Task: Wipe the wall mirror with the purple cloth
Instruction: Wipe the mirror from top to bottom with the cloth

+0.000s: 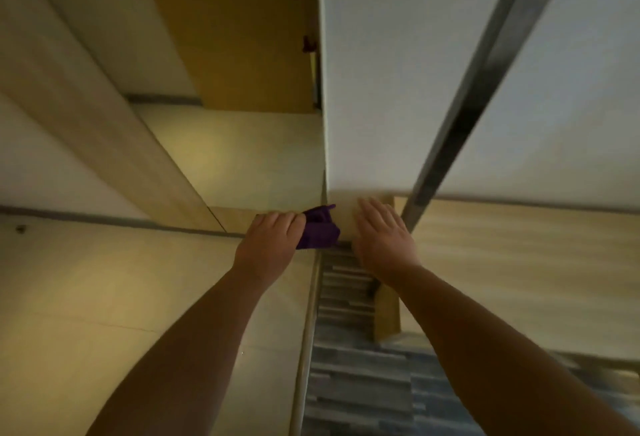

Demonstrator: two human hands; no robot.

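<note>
Left hand (pixel 268 239) grip closed on bunched purple cloth (pixel 318 229), low against mirror (pixel 242 158). Right hand (pixel 382 238) just beside cloth, flat, fingers spread, holding nothing.

White wall (pixel 398 71) crossed by a dark metal strip (pixel 485 82); striped grey carpet (pixel 360 383) below; beige floor (pixel 86 297) left.
</note>
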